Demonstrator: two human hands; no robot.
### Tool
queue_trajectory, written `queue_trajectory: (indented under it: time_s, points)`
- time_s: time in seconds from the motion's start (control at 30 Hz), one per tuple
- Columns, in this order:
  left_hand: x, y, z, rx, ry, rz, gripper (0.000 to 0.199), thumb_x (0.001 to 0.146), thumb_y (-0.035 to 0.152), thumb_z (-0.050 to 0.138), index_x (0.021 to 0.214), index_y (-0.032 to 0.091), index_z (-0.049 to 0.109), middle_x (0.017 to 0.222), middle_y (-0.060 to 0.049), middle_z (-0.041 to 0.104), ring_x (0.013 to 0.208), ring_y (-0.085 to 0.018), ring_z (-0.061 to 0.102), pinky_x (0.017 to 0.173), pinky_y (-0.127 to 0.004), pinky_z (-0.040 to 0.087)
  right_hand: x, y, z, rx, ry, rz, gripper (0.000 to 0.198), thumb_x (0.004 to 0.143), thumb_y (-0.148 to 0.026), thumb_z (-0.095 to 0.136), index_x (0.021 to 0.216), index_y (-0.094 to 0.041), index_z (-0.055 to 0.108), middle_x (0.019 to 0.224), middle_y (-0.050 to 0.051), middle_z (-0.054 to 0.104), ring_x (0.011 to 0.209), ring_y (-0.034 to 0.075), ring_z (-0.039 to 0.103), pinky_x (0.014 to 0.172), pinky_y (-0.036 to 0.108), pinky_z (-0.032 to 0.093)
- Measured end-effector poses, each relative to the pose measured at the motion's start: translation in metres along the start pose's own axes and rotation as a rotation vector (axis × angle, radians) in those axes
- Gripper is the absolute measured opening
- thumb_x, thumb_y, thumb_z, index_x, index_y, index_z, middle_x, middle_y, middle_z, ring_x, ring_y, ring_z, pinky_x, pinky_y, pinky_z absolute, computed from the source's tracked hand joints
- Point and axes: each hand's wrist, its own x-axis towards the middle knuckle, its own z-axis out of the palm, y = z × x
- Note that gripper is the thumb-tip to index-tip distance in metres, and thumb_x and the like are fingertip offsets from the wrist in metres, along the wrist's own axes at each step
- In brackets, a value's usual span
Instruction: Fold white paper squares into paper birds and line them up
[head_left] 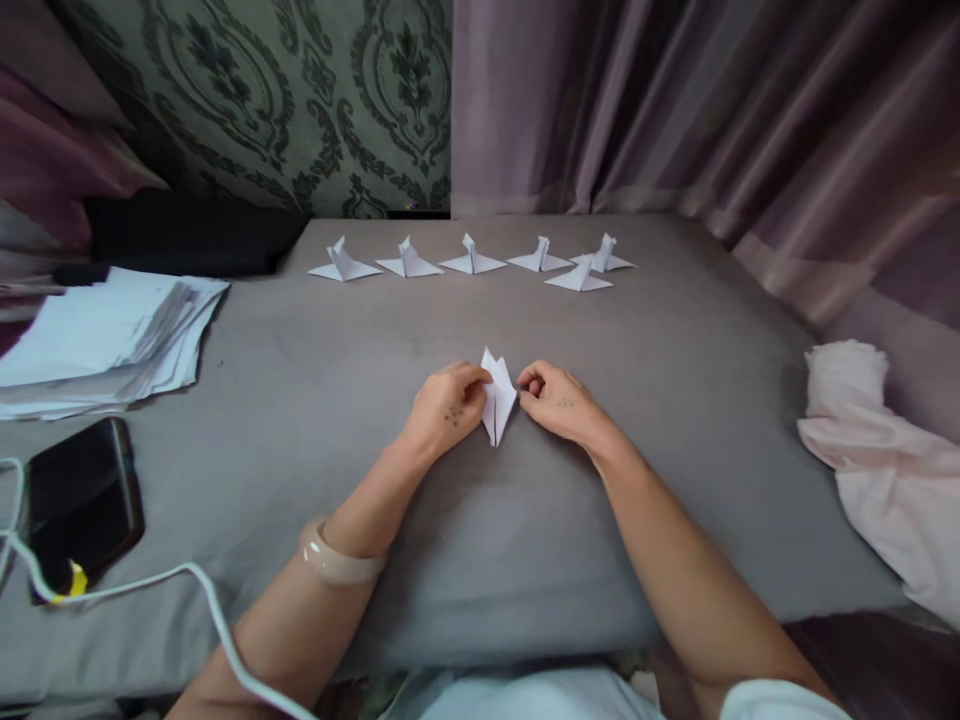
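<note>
A sheet of white paper, folded into a narrow kite shape with pointed tips [498, 400], is held just above or on the grey cloth; I cannot tell which. My left hand [450, 405] pinches its left edge between thumb and fingers. At its right corner is my right hand [559, 400], fingers curled and thumb and forefinger closed on the paper's edge. A slit runs down the lower half of the paper, and two separate points stand at its top. Beyond it, several finished-looking white paper figures with spread wings, one of them a folded bird [343, 262], stand in a row.
Grey cloth [337, 350] covers the table. On the left are a stack of white paper [90, 335], a black phone [86, 500] and a white cable [202, 580] crossing my left forearm. Pale pink fabric [885, 450] lies bunched at right. Curtains [525, 110] hang behind.
</note>
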Motion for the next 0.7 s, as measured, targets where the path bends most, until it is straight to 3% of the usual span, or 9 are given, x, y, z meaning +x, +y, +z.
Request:
queue_trajectory:
  time_s: [0.07, 0.17, 0.37, 0.43, 0.5, 0.57, 0.6, 0.7]
  points:
    - [0.004, -0.006, 0.0, -0.097, 0.101, -0.099, 0.024, 0.078, 0.015, 0.057, 0.1, 0.016, 0.066, 0.09, -0.005, 0.063, 0.074, -0.015, 0.057, 0.07, -0.028, 0.046, -0.002, 0.001, -0.001, 0.03, -0.009, -0.024, 0.025, 0.072, -0.021, 0.055, 0.096, -0.022, 0.061, 0.08, -0.001, 0.062, 0.066, 0.012, 0.053, 0.064, 0.025, 0.039]
    - [0.007, -0.014, 0.0, -0.156, 0.098, -0.163, 0.037, 0.072, 0.034, 0.073, 0.101, 0.014, 0.065, 0.089, -0.006, 0.061, 0.072, -0.016, 0.055, 0.068, -0.03, 0.046, -0.004, 0.001, -0.001, 0.04, 0.006, -0.056, 0.03, 0.071, -0.019, 0.054, 0.1, -0.023, 0.062, 0.082, -0.001, 0.064, 0.066, 0.012, 0.054, 0.065, 0.026, 0.04]
    - [0.008, -0.024, 0.005, -0.229, 0.04, -0.063, 0.014, 0.072, 0.03, 0.073, 0.074, 0.017, 0.068, 0.076, -0.001, 0.057, 0.069, -0.014, 0.054, 0.068, -0.028, 0.045, 0.0, 0.005, 0.01, 0.178, 0.072, -0.112, 0.024, 0.07, -0.017, 0.055, 0.092, -0.022, 0.064, 0.083, 0.002, 0.067, 0.069, 0.015, 0.058, 0.07, 0.03, 0.045]
    - [0.008, -0.019, 0.004, -0.339, 0.202, -0.009, 0.014, 0.075, 0.031, 0.071, 0.078, 0.018, 0.068, 0.082, -0.002, 0.06, 0.074, -0.015, 0.058, 0.068, -0.027, 0.047, 0.002, 0.002, 0.011, 0.342, 0.18, -0.14, 0.026, 0.069, -0.015, 0.053, 0.093, -0.02, 0.062, 0.084, 0.003, 0.068, 0.073, 0.016, 0.061, 0.073, 0.032, 0.048]
    - [0.007, -0.009, 0.0, -0.371, 0.432, 0.149, 0.008, 0.08, 0.027, 0.069, 0.083, 0.019, 0.069, 0.109, -0.007, 0.061, 0.099, -0.019, 0.06, 0.083, -0.03, 0.049, 0.001, -0.004, 0.009, 0.481, 0.389, -0.198, 0.03, 0.069, -0.014, 0.052, 0.098, -0.02, 0.059, 0.092, 0.005, 0.068, 0.081, 0.017, 0.063, 0.077, 0.033, 0.049]
    - [0.003, 0.001, -0.003, -0.351, 0.62, 0.348, 0.004, 0.082, 0.02, 0.068, 0.086, 0.021, 0.069, 0.12, -0.008, 0.057, 0.112, -0.02, 0.058, 0.097, -0.035, 0.047, -0.004, -0.013, 0.005, 0.595, 0.491, -0.279, 0.034, 0.069, -0.016, 0.053, 0.102, -0.02, 0.058, 0.097, 0.007, 0.066, 0.087, 0.019, 0.064, 0.075, 0.033, 0.051]
    - [0.001, 0.006, -0.005, -0.347, 0.682, 0.422, 0.007, 0.083, 0.017, 0.067, 0.088, 0.021, 0.069, 0.122, -0.007, 0.056, 0.113, -0.019, 0.058, 0.099, -0.035, 0.046, -0.007, -0.017, 0.002, 0.626, 0.506, -0.339, 0.035, 0.07, -0.016, 0.054, 0.105, -0.021, 0.057, 0.099, 0.007, 0.066, 0.091, 0.019, 0.064, 0.076, 0.033, 0.051]
    - [-0.003, 0.016, -0.005, -0.354, 0.693, 0.546, 0.011, 0.084, 0.012, 0.066, 0.089, 0.022, 0.069, 0.125, -0.007, 0.055, 0.109, -0.018, 0.062, 0.096, -0.034, 0.051, -0.02, -0.028, -0.003, 0.632, 0.516, -0.476, 0.028, 0.074, -0.017, 0.056, 0.102, -0.022, 0.057, 0.099, 0.005, 0.064, 0.093, 0.019, 0.062, 0.079, 0.033, 0.051]
